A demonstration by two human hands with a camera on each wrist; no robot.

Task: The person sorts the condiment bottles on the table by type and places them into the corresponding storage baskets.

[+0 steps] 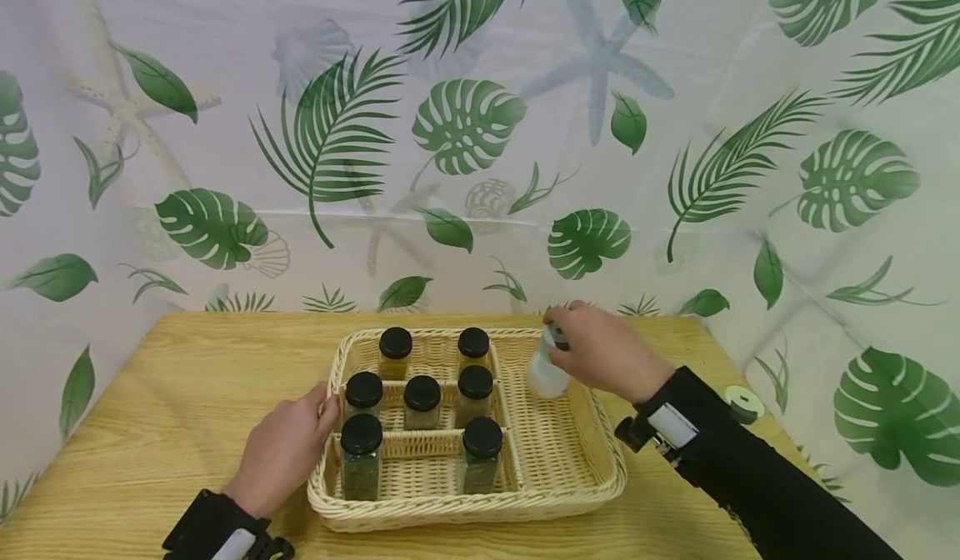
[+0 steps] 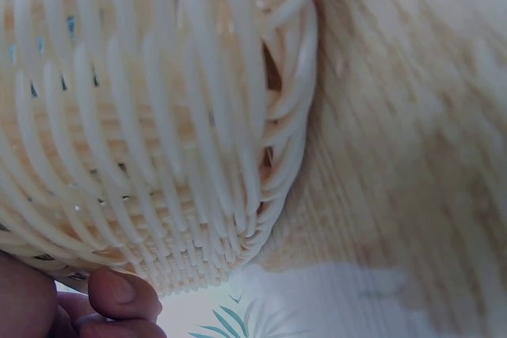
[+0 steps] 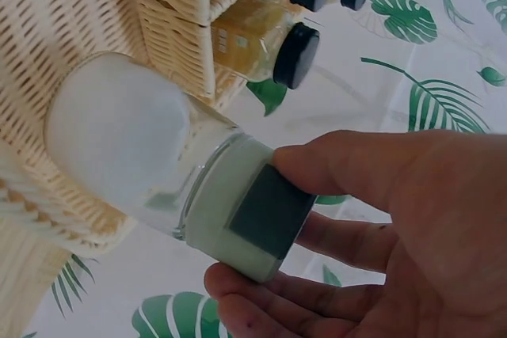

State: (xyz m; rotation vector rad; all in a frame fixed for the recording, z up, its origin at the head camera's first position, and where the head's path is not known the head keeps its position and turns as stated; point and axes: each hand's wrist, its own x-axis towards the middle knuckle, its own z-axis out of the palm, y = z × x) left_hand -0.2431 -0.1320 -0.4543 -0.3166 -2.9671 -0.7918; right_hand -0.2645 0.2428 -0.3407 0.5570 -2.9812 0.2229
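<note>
My right hand [image 1: 603,350] grips the pale green cap of a clear glass jar [image 3: 119,136] with white contents, its thumb and fingers around the cap. The jar is in the long right compartment of a cream woven basket [image 1: 558,460]; in the right wrist view its base appears at the woven floor. At the basket's left side, my left hand [image 1: 285,443] holds the rim, thumb over the edge. In the left wrist view its fingertips [image 2: 119,294] show against the basket wall. Several black-lidded spice jars [image 1: 422,402] stand in the left compartments.
The basket sits on a wooden table [image 1: 202,377] against a leaf-printed cloth [image 1: 465,127]. A small pale round object [image 1: 744,402] lies on the table to the right, partly behind the right sleeve. Woven dividers [image 1: 420,443] separate the basket's compartments.
</note>
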